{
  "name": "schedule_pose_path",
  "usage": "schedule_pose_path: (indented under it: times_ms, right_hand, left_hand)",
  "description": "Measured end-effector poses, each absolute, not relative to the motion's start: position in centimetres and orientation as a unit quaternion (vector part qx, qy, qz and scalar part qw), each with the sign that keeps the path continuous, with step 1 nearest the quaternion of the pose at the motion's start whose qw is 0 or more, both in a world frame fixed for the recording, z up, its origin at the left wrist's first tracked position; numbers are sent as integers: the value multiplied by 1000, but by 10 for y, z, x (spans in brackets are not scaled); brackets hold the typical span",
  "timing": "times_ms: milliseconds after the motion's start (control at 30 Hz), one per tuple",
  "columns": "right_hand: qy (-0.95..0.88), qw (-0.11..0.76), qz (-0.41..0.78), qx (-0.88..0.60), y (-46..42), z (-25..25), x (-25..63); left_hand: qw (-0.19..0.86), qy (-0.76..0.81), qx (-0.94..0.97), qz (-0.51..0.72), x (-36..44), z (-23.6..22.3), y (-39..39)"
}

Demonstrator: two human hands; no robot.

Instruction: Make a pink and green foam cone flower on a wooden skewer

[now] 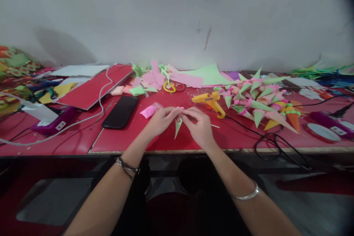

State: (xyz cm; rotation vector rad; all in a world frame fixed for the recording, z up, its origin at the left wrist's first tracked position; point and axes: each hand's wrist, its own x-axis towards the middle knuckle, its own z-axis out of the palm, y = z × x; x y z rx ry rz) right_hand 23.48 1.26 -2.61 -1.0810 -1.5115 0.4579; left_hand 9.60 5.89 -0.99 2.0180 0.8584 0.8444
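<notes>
Over the red table [166,141], a pale green paper cone [178,128] hangs point down between my two hands, with a bit of pink clay-like stuff [181,108] at its top. My left hand [165,120] is closed, its fingertips pinching at the cone's top edge. From the other side my right hand [199,125] pinches the same top, thumb and finger meeting the left ones. Fingers partly hide the rim. Just behind my left hand lies a small bag of pink clay [151,110]. A yellow glue gun [210,101] rests beyond my right hand.
A black phone [120,112] lies left, beside a red folder [96,87]. Yellow-handled scissors [169,87] and cut paper [204,75] are at the back. Many paper cones [258,97] pile up at right. A black cord [272,138] loops over the front edge near a purple power strip [329,121].
</notes>
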Motion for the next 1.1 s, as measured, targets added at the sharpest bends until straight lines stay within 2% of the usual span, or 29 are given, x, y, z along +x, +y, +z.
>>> schedule_pose_path:
  times_ms: [167, 467, 933, 1100]
  right_hand:
    - [-669, 552, 111, -486, 10, -25, 234]
    - [-662, 567, 139, -470, 10, -24, 235]
    - [-677, 552, 103, -476, 8, -22, 235]
    - [-634, 609, 135, -457, 8, -22, 233]
  left_hand:
    - [451, 361, 738, 348, 99, -14, 58]
    - [500, 367, 687, 378, 98, -18, 59]
    - [564, 386, 627, 373, 100, -15, 55]
    - [558, 394, 615, 394, 99, -12, 57]
